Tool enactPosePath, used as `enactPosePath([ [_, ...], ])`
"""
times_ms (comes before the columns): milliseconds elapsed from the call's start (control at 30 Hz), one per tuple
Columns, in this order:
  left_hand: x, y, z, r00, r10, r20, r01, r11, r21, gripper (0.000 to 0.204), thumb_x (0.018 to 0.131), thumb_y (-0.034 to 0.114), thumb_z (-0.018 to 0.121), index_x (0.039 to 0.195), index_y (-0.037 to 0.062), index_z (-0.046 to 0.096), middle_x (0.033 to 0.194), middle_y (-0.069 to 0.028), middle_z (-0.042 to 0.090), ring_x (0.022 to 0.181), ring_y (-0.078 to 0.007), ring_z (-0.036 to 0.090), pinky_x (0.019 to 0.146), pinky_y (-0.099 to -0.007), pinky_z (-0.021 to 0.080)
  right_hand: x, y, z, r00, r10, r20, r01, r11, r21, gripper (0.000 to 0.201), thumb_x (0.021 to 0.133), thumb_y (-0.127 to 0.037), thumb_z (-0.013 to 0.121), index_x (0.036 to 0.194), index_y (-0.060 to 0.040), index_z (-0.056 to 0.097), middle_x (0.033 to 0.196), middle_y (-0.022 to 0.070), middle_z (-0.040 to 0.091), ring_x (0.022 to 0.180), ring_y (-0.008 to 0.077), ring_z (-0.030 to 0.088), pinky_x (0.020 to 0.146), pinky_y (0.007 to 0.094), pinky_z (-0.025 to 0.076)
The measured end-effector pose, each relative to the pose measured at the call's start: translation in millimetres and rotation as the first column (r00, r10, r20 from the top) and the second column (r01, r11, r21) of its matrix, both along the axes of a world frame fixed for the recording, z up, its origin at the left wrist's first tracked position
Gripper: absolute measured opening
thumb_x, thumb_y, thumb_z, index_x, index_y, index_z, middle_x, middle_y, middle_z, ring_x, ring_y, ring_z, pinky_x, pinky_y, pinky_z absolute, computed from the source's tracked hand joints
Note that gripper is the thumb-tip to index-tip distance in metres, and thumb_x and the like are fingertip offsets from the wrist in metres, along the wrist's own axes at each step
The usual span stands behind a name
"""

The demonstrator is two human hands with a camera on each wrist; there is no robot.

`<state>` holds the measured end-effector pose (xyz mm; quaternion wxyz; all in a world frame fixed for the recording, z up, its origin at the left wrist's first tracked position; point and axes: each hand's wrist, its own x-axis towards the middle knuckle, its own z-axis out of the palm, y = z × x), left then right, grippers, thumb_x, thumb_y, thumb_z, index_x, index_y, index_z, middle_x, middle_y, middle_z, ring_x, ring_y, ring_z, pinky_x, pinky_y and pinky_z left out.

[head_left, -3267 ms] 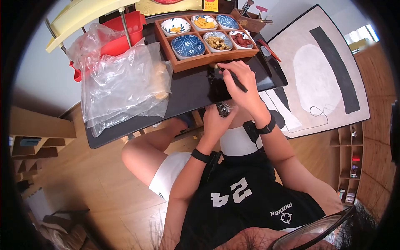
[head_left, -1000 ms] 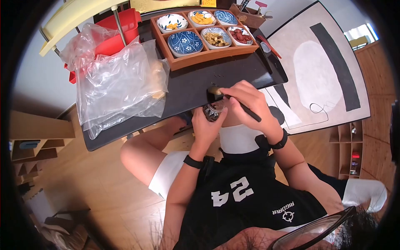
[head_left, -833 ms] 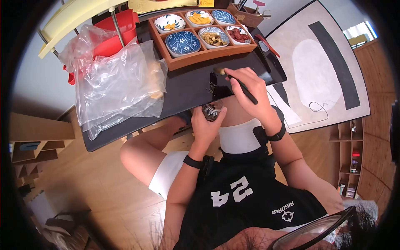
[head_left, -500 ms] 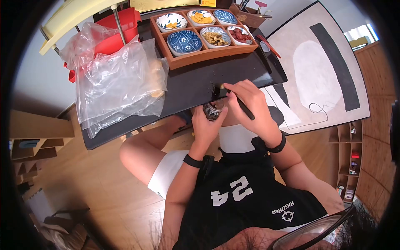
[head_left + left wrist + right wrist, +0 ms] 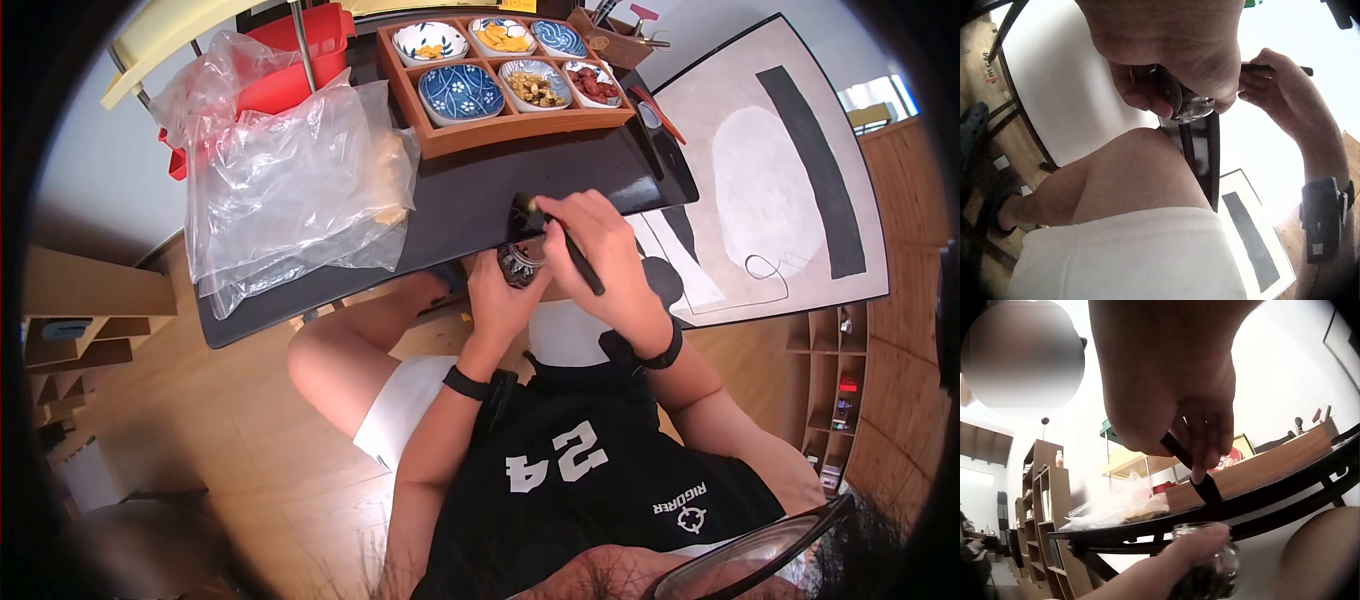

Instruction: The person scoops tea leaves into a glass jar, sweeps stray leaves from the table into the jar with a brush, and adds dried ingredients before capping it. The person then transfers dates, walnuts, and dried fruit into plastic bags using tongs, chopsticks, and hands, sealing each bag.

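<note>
The left hand (image 5: pixel 502 297) curls round a small clear glass jar (image 5: pixel 520 262) with dark contents, just beside the near edge of the glossy black counter (image 5: pixel 460 195). The right hand (image 5: pixel 602 250), fingers closed, pinches a slim black-handled brush (image 5: pixel 583 262), its head at that edge, near the jar's mouth.

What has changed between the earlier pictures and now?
Since the first picture, the right hand has brought the brush from near the box back towards the person, to the table's near edge, close to the jar. Nothing was let go or newly taken. The left hand still holds the jar; the box and bags stayed.
</note>
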<state>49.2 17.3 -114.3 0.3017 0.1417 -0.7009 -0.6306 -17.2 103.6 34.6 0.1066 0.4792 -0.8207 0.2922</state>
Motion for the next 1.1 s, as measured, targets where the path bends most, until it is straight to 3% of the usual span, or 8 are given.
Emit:
enactPosePath([
  [133, 0.5, -0.7, 5.0, 0.999, -0.035, 0.022, 0.034, 0.998, 0.044, 0.047, 0.082, 0.021, 0.084, 0.114, -0.0037, 0.06, 0.105, -0.0185, 0.072, 0.095, -0.031, 0.073, 0.085, -0.0401, 0.056, 14.9, 4.4, 10.4, 0.999, -0.012, 0.044, 0.01, 0.999, 0.044, 0.022, 0.084, 0.0, 0.064, 0.104, 0.009, 0.067, 0.083, 0.0187, 0.063, 0.078, 0.0361, 0.058, 0.072, 0.0426, 0.049],
  [200, 0.8, -1.4, 3.7, 1.0, -0.026, 0.011, 0.025, 0.999, 0.036, 0.047, 0.082, 0.021, 0.084, 0.115, -0.0039, 0.06, 0.105, -0.0185, 0.072, 0.095, -0.0303, 0.073, 0.085, -0.0397, 0.056, 9.5, 5.5, 10.9, 0.995, 0.027, 0.094, -0.026, 1.0, -0.014, 0.023, 0.085, 0.0, 0.064, 0.105, 0.0094, 0.067, 0.084, 0.0189, 0.063, 0.078, 0.036, 0.058, 0.072, 0.0418, 0.049],
  [400, -0.3, -1.3, -2.5, 1.0, -0.021, -0.008, 0.021, 1.0, 0.018, 0.049, 0.083, 0.021, 0.083, 0.118, -0.0048, 0.059, 0.105, -0.0186, 0.072, 0.095, -0.0299, 0.073, 0.085, -0.0391, 0.056, -4.7, -0.9, 3.5, 0.997, 0.02, 0.079, -0.017, 0.999, -0.038, 0.023, 0.086, 0.0, 0.064, 0.107, 0.0101, 0.067, 0.085, 0.0198, 0.063, 0.079, 0.0367, 0.058, 0.072, 0.042, 0.049],
  [633, 0.9, -2.2, 5.6, 1.0, -0.013, -0.003, 0.013, 1.0, 0.026, 0.048, 0.084, 0.023, 0.083, 0.116, -0.0051, 0.061, 0.107, -0.0204, 0.07, 0.097, -0.033, 0.071, 0.087, -0.0421, 0.055, 16.2, 14.8, 12.2, 0.997, 0.049, 0.066, -0.051, 0.998, 0.036, 0.023, 0.085, 0.0, 0.065, 0.106, 0.0091, 0.068, 0.085, 0.0194, 0.063, 0.078, 0.0362, 0.059, 0.072, 0.0411, 0.05],
  [733, -1.0, -1.7, 0.8, 1.0, 0.001, -0.019, 0.0, 1.0, 0.021, 0.049, 0.083, 0.025, 0.084, 0.115, -0.0048, 0.062, 0.107, -0.0205, 0.07, 0.098, -0.0334, 0.071, 0.087, -0.0423, 0.055, 22.5, 17.6, 17.7, 0.997, 0.042, 0.062, -0.042, 0.999, 0.006, 0.025, 0.085, 0.004, 0.06, 0.108, 0.0088, 0.07, 0.086, 0.017, 0.068, 0.078, 0.0321, 0.062, 0.074, 0.0378, 0.051],
  [933, 1.3, 2.0, 3.6, 0.999, -0.028, 0.033, 0.027, 0.999, 0.045, 0.05, 0.083, 0.025, 0.085, 0.114, -0.0049, 0.061, 0.107, -0.0197, 0.07, 0.096, -0.0304, 0.071, 0.087, -0.0398, 0.055, -9.1, 10.9, 11.2, 0.996, -0.029, 0.081, 0.031, 0.999, -0.024, 0.023, 0.087, 0.001, 0.062, 0.108, 0.0114, 0.067, 0.083, 0.0196, 0.062, 0.077, 0.0349, 0.058, 0.07, 0.041, 0.047],
  [1033, 0.8, 2.7, -0.6, 1.0, -0.029, 0.004, 0.028, 0.999, 0.045, 0.049, 0.083, 0.023, 0.084, 0.116, -0.0043, 0.061, 0.107, -0.0192, 0.07, 0.096, -0.029, 0.071, 0.087, -0.0388, 0.055, 0.9, 10.8, 7.7, 0.996, -0.039, 0.084, 0.037, 0.999, 0.025, 0.022, 0.087, 0.0, 0.063, 0.106, 0.0113, 0.067, 0.082, 0.0199, 0.061, 0.078, 0.0361, 0.058, 0.071, 0.0421, 0.049],
  [1100, -0.5, 3.8, -2.9, 1.0, -0.028, -0.01, 0.029, 0.997, 0.067, 0.052, 0.082, 0.026, 0.085, 0.117, -0.0042, 0.06, 0.107, -0.0202, 0.07, 0.096, -0.0332, 0.071, 0.086, -0.0408, 0.055, 13.6, 13.6, 9.5, 0.996, -0.048, 0.081, 0.043, 0.997, 0.063, 0.023, 0.086, 0.0, 0.064, 0.106, 0.0108, 0.067, 0.086, 0.021, 0.064, 0.081, 0.0372, 0.061, 0.075, 0.0418, 0.052],
])
